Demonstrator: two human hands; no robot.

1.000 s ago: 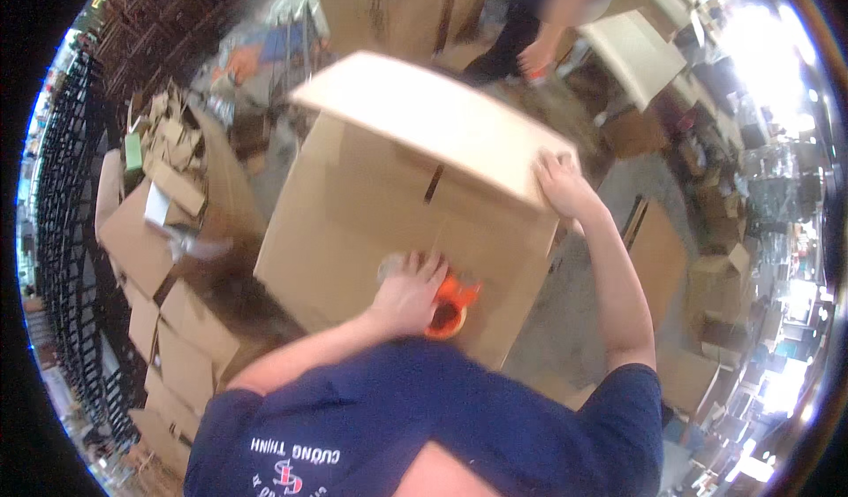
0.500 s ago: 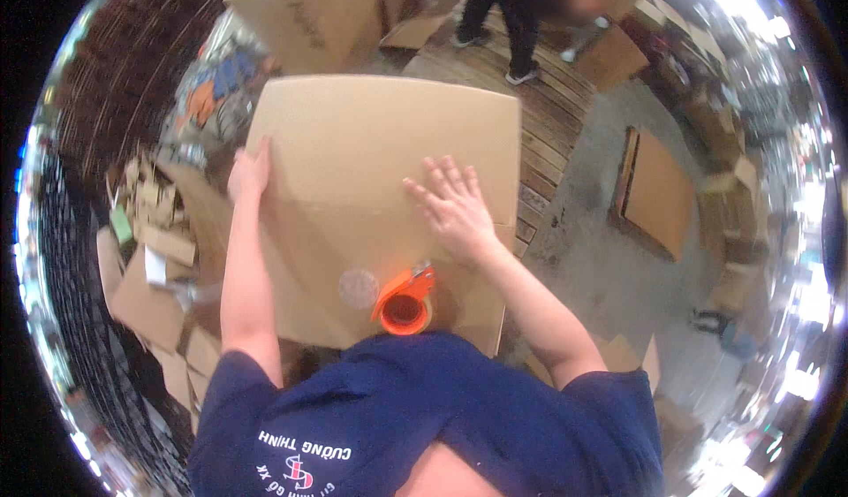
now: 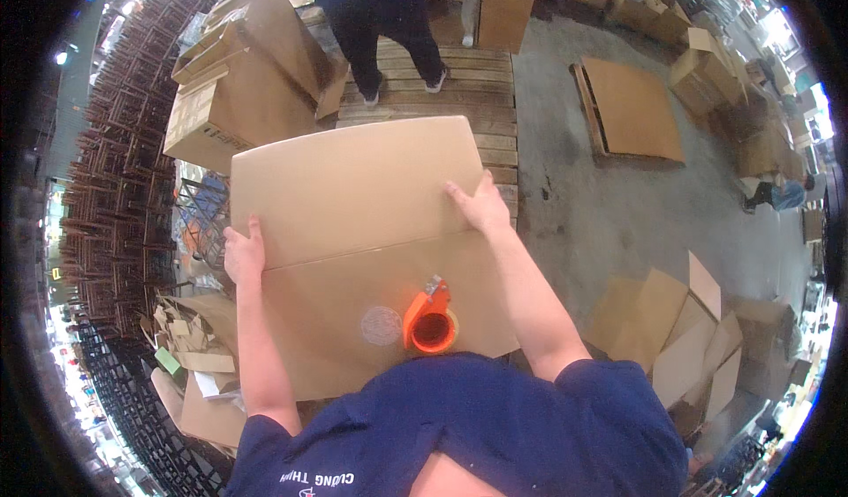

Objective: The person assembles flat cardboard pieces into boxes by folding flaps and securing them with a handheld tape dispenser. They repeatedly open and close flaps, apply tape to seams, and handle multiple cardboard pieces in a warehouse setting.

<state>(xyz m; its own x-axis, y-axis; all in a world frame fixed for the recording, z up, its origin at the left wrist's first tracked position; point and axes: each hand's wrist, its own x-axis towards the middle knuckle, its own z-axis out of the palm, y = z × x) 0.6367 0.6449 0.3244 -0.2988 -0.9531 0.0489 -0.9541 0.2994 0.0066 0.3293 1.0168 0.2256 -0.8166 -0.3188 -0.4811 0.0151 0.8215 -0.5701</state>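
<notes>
A large brown cardboard carton (image 3: 353, 188) lies in front of my body, with a crease running across it from side to side. My left hand (image 3: 245, 251) grips its left edge, thumb on top and fingers over the side. On the opposite edge, my right hand (image 3: 481, 205) holds on in the same way, thumb across the top face. An orange tape dispenser (image 3: 432, 329) with a roll in it rests on the carton close to my shirt. Just left of the dispenser is a clear round patch or disc (image 3: 381, 326); its kind cannot be made out.
Beyond the carton a person (image 3: 380, 24) in dark clothes stands on wooden slats (image 3: 473, 82). Big cardboard boxes (image 3: 247, 91) stand at the far left. Cardboard scraps (image 3: 190, 333) are heaped on my left, open cartons (image 3: 680, 329) on my right. A flat cardboard stack (image 3: 632, 108) lies on the floor.
My right hand has gone from lying spread on the top face to gripping the right edge. My left hand sits lower along its edge. The view has shifted and turned.
</notes>
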